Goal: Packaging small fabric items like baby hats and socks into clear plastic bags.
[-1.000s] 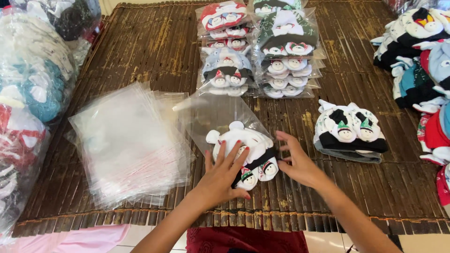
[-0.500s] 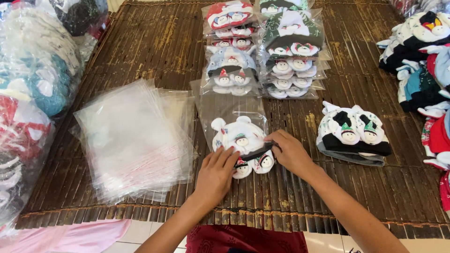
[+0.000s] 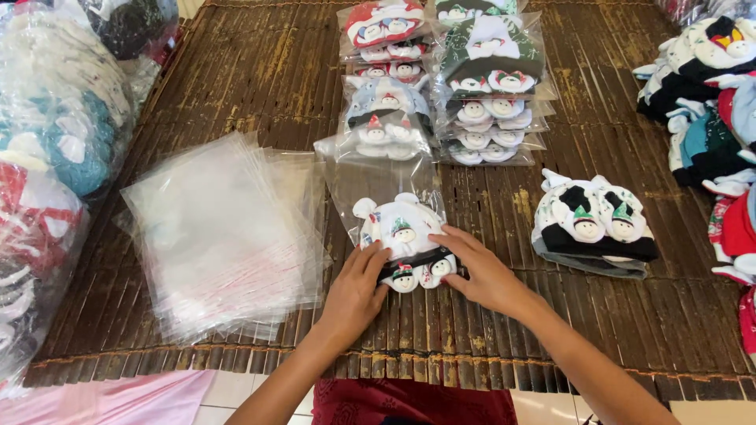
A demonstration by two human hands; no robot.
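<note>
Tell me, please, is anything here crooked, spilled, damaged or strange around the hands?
Nothing looks damaged or spilled. Only the pile of empty clear bags is fanned out unevenly on the slatted mat, not squared up. The left hand and right hand press a white hat partly inside a clear bag.

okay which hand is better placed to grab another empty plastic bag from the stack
Left, probably. The left hand rests on the bagged hat right beside the stack of clear bags. The right hand is on the hat's far side, away from the stack.
</note>
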